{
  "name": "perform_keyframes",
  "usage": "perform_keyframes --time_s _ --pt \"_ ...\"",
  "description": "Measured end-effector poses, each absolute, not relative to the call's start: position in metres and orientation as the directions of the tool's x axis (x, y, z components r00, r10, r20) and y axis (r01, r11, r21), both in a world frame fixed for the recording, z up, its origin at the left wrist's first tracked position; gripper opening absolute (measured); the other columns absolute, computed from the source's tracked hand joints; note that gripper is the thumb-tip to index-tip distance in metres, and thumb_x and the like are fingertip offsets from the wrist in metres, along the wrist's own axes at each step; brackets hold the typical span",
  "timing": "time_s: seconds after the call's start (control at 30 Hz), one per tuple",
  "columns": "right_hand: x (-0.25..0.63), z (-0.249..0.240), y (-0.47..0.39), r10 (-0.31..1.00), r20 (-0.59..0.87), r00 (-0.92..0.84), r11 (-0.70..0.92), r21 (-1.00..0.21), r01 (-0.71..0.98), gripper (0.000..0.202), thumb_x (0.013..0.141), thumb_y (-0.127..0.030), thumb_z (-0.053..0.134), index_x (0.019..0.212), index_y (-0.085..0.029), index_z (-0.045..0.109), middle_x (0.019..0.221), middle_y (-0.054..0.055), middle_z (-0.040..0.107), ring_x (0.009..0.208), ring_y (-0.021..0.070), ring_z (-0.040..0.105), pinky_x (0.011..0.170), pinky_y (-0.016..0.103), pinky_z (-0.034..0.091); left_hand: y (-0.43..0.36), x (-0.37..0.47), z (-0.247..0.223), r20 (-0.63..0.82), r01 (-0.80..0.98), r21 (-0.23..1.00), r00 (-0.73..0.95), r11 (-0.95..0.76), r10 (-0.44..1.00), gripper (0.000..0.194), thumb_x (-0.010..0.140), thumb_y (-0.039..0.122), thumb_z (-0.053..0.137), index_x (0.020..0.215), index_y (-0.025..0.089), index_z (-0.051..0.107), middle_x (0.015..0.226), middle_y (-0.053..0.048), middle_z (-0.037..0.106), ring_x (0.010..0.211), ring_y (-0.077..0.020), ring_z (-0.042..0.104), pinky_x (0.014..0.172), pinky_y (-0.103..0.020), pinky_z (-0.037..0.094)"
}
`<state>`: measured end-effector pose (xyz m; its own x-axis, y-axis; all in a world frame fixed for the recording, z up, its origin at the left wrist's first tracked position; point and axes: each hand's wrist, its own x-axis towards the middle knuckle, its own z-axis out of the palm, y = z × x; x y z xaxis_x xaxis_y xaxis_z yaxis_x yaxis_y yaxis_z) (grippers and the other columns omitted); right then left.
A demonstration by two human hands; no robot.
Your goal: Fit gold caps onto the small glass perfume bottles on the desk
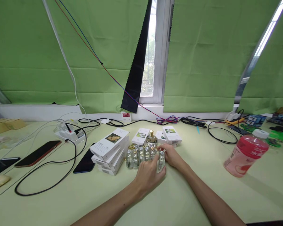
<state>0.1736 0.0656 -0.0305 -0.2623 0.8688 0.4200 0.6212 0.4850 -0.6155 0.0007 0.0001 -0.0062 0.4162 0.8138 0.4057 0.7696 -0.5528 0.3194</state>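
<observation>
Several small clear glass bottles (pixel 135 158) with silver and gold tops stand upright in rows on the table. My left hand (pixel 147 175) reaches in from the front, its fingers closed around the glass bottle (pixel 161 160) at the right end. Behind that end, my right hand (pixel 171 155) has its fingers curled in against the bottles; what they grip is partly hidden. A larger round glass bottle (pixel 151 138) with a gold cap stands just behind the group. To the left is a stack of white boxes (pixel 112 149), the top one printed with a flower picture.
More white boxes (pixel 172 135) lie behind the bottles. A pink drink bottle (pixel 246 153) stands at the right. Phones (pixel 39 153), a power strip (pixel 72 133) and looping black cables (pixel 47 161) occupy the left side. Cable coils (pixel 193 122) run along the back.
</observation>
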Motion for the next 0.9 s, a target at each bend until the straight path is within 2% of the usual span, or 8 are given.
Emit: perform_keyframes --time_s 0.23,0.5,0.77,0.9 --pt "0.172 -0.029 0.063 0.879 0.415 -0.233 0.453 -0.581 0.676 0.025 0.073 -0.002 0.048 0.084 -0.018 0.063 0.085 0.005 0.069 0.077 0.0223 0.062 0.069 0.030 0.045 0.002 0.000 -0.007 0.410 0.762 0.325 0.420 -0.560 0.809 0.019 0.085 0.034 0.052 0.098 0.020 0.055 0.054 0.003 0.057 0.049 -0.0180 0.058 0.050 -0.027 0.034" --pt "0.173 -0.027 0.063 0.888 0.416 -0.198 0.425 -0.576 0.699 0.015 0.075 -0.006 0.051 0.078 -0.017 0.060 0.080 0.005 0.068 0.074 0.0206 0.061 0.067 0.029 0.043 0.004 -0.001 -0.011 0.402 0.766 0.322 0.422 -0.557 0.813 0.020 0.086 0.035 0.051 0.099 0.020 0.054 0.054 0.004 0.057 0.050 -0.0184 0.059 0.051 -0.027 0.033" --pt "0.169 -0.014 0.060 0.886 0.455 -0.087 0.381 -0.607 0.697 0.009 0.084 -0.017 0.055 0.078 -0.016 0.062 0.075 0.005 0.068 0.070 0.0194 0.062 0.067 0.029 0.043 0.003 -0.002 -0.010 0.381 0.757 0.350 0.423 -0.552 0.822 0.016 0.088 0.037 0.050 0.092 0.021 0.052 0.052 0.005 0.052 0.048 -0.0164 0.054 0.050 -0.026 0.031" --pt "0.166 -0.008 0.058 0.856 0.516 -0.011 0.385 -0.624 0.680 0.010 0.085 -0.022 0.055 0.077 -0.017 0.061 0.073 0.003 0.067 0.059 0.0152 0.057 0.062 0.027 0.042 0.004 -0.002 -0.009 0.367 0.751 0.367 0.426 -0.549 0.827 0.016 0.088 0.037 0.050 0.090 0.021 0.050 0.052 0.005 0.052 0.047 -0.0162 0.052 0.049 -0.026 0.030"
